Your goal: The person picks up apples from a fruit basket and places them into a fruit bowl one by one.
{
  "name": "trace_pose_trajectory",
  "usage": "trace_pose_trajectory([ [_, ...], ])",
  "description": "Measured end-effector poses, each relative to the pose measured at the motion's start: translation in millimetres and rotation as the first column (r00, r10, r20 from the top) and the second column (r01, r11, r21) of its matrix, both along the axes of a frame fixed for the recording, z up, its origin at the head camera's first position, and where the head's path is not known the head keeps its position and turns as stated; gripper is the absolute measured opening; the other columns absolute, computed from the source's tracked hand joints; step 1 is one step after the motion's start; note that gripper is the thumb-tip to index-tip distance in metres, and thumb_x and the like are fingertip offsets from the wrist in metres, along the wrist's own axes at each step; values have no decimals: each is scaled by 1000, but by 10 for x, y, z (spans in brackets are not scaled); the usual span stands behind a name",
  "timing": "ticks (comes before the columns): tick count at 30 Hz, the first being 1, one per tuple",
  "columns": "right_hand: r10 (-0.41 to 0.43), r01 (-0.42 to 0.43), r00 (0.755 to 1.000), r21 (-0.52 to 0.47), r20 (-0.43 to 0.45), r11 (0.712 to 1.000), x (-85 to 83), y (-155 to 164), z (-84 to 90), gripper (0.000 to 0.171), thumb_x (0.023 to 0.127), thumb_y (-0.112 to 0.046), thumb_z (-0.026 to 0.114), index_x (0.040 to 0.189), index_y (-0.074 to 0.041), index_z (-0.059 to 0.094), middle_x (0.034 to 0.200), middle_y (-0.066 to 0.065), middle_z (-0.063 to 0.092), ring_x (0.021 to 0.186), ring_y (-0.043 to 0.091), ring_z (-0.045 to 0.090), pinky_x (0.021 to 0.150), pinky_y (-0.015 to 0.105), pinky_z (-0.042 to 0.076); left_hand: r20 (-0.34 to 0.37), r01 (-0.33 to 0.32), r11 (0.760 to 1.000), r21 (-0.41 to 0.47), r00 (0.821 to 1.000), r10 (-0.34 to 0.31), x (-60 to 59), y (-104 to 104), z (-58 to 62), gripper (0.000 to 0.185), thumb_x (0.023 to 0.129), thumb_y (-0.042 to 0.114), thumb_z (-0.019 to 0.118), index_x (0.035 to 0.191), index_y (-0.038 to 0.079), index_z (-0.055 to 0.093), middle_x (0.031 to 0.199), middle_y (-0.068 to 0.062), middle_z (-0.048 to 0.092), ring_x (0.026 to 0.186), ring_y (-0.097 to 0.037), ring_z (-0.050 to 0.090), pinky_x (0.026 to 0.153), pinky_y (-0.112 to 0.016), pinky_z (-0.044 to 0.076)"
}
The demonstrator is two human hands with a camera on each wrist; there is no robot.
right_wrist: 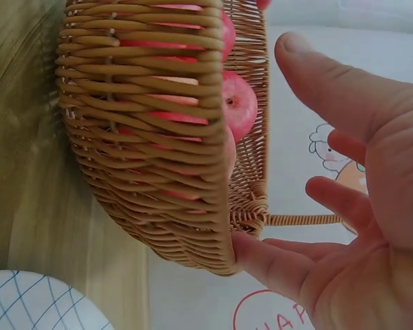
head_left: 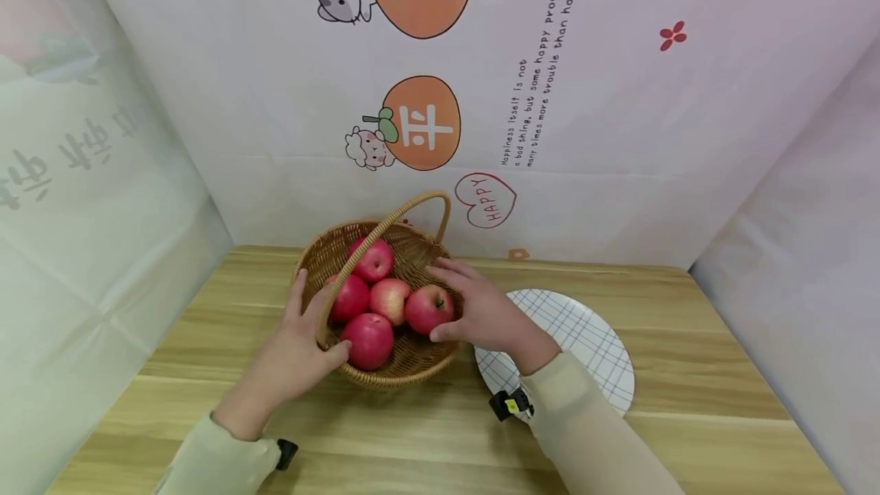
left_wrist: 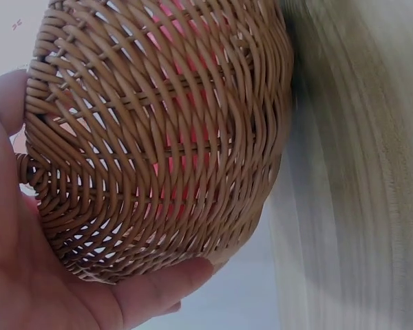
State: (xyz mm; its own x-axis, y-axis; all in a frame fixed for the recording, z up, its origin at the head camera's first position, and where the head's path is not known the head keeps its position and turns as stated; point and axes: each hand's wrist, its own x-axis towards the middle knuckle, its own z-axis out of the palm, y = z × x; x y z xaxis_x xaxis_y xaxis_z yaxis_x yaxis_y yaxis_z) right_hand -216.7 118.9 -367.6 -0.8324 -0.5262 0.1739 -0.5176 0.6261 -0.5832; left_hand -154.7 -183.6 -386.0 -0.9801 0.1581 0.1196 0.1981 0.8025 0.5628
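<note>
A brown wicker basket (head_left: 399, 379) with a tall arched handle (head_left: 385, 229) stands on the wooden table, holding several red apples (head_left: 368, 341). The person's left hand (head_left: 294, 354) grips its left side by the foot of the handle, thumb over the rim. In the left wrist view one finger (left_wrist: 168, 285) lies along the outside of the weave. At the opposite rim is the right hand (head_left: 484, 312), fingers spread, close to a red apple (head_left: 428, 310) with a stem. From the right wrist, a fingertip touches the basket rim (right_wrist: 220, 158), while the thumb (right_wrist: 330, 82) stands apart from the apples.
A white plate (head_left: 591, 334) with blue grid lines lies right of the basket, partly under the right forearm. A printed white backdrop (head_left: 605, 136) rises behind the table (head_left: 426, 441), with pale sheets at both sides.
</note>
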Motion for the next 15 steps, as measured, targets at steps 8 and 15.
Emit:
trace_pose_trajectory([
  [8,3,0,999,90,-32,996,-33,-73,10,93,73,-32,90,152,-21,43,161,1,27,146,26,23,105,47,37,-92,-5,999,39,996,9,-18,52,-16,90,81,30,72,158,15,27,163,-16,-4,111,-46,58,77,-53,51],
  [15,40,-43,998,94,40,995,-102,-125,-217,89,77,-29,86,153,-20,42,160,8,27,139,31,34,102,46,40,-156,37,999,-11,987,-38,1,126,-3,93,77,27,76,156,7,30,164,-12,-3,108,-42,57,74,-46,51],
])
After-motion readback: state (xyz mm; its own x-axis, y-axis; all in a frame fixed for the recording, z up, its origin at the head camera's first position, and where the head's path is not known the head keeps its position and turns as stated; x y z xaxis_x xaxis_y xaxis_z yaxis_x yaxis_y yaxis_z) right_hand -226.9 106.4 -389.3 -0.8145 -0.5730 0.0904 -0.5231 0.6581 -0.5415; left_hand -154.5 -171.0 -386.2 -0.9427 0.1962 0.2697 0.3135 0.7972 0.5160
